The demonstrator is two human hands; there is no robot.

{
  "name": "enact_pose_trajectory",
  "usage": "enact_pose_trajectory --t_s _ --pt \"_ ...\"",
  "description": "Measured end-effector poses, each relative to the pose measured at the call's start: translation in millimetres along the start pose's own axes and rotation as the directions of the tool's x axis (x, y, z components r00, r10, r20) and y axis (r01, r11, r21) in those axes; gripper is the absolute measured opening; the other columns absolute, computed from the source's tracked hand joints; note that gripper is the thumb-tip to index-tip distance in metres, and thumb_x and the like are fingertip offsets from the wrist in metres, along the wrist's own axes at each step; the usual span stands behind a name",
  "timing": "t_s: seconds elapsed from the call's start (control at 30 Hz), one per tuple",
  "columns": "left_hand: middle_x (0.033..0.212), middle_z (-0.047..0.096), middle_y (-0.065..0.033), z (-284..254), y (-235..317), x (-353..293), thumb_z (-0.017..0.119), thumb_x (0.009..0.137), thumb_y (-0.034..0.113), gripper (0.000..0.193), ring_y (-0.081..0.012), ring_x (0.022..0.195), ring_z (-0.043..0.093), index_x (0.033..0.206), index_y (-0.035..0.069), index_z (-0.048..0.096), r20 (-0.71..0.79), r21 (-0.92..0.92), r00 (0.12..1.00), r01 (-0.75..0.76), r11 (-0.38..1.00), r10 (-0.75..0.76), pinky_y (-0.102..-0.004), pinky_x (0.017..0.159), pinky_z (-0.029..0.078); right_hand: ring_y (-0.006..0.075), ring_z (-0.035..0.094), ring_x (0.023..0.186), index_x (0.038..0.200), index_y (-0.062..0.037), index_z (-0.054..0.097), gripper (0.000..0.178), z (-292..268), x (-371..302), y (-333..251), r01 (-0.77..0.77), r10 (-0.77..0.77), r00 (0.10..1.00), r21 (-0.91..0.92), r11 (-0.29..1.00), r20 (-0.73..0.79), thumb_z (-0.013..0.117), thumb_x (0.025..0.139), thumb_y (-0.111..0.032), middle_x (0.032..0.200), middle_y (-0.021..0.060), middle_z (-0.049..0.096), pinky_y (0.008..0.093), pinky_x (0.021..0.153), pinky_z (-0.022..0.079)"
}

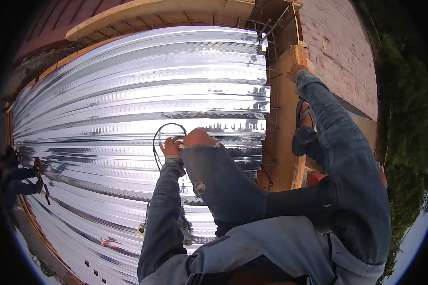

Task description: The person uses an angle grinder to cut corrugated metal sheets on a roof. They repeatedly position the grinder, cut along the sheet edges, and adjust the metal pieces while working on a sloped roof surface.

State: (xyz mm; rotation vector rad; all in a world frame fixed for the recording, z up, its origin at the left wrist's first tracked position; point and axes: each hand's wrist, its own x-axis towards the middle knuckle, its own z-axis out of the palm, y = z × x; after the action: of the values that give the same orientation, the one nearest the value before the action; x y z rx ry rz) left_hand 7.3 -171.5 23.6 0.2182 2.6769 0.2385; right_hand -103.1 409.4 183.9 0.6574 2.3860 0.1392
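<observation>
Ribbed metal sheets [128, 99] fill mid-frame. Left hand [171, 147], fingers spread, is at the black cable [170, 124], centre; right hand [296, 71] meets timber [299, 53], upper right, grip indeterminable. Cable handling appears under way; next move likely calls for secure grasp.

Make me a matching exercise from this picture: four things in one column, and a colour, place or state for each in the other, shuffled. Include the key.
Things:
1. Metal sheets
2. Cable
3. Left hand
4. Bushes

Descriptions:
A. Green, along the right side of the picture
B. At the end of a denim sleeve
C. Silver and ridged
D. Black, bent into a loop

Right pairs: 1-C, 2-D, 3-B, 4-A
</observation>
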Motion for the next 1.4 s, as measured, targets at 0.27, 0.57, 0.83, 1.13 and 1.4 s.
enact_pose_trajectory --t_s 0.27,0.57,0.83,1.13,1.4 --pt "0.126 0.048 -0.0016 0 5 -16 0.060 0.078 0.029 0.032 -0.0231 0.124 0.037 0.108 0.018 0.057 -0.035 0.014 0.998 -0.048 0.999 0.048 -0.0593 0.104 0.016 0.0340 0.060 0.095 0.105 -0.0053 0.060 0.037 -198 -86 117 0.038 -0.098 0.894 -0.143 0.989 -0.438 0.060 0.084 -0.036 0.101 0.0182 0.063 0.0410 0.082 0.048" --pt "0.120 0.048 -0.0106 -18 -12 -37 0.055 0.081 0.028 0.033 -0.0283 0.126 0.033 0.109 0.010 0.058 -0.112 -0.211 0.975 0.165 0.964 -0.191 -0.0555 0.107 0.017 0.0293 0.059 0.074 0.082 -0.0025 0.057 0.023 -161 -36 293 0.290 -0.251 0.768 -0.030 0.957 -0.589 0.071 0.068 -0.014 0.079 0.0171 0.061 0.0403 0.066 0.046" --pt "0.112 0.061 -0.0098 -27 -141 -231 0.061 0.080 0.035 0.039 -0.0321 0.116 0.049 0.112 0.013 0.059 0.302 -0.113 0.549 0.832 0.543 -0.779 -0.0567 0.102 0.024 0.0316 0.058 0.084 0.092 -0.0028 0.058 0.029 -58 -7 204 0.418 -0.370 0.799 -0.003 0.908 -0.474 0.069 0.070 -0.017 0.088 0.0172 0.060 0.0408 0.072 0.047" --pt "0.110 0.060 -0.0134 -128 28 -89 0.071 0.070 0.034 0.039 -0.0318 0.106 0.054 0.101 0.012 0.062 -0.623 -0.355 0.717 0.097 0.930 -0.313 -0.0429 0.092 0.039 0.0315 0.063 0.082 0.094 0.0004 0.059 0.031 -7 -12 176 0.485 -0.362 0.858 0.343 0.804 -0.364 0.069 0.071 -0.017 0.092 0.0211 0.063 0.0397 0.071 0.050" --pt "0.129 0.038 -0.0296 -39 197 83 0.084 0.050 0.053 0.117 -0.0364 0.123 0.039 0.133 -0.009 0.028 0.023 -0.319 0.954 0.289 0.902 -0.298 -0.0403 0.101 0.037 0.0378 0.046 0.118 0.132 -0.0059 0.038 0.072 47 56 105 -0.006 0.112 0.979 0.533 0.846 -0.168 0.064 0.077 -0.045 0.132 0.0197 0.043 0.0461 0.095 0.042"
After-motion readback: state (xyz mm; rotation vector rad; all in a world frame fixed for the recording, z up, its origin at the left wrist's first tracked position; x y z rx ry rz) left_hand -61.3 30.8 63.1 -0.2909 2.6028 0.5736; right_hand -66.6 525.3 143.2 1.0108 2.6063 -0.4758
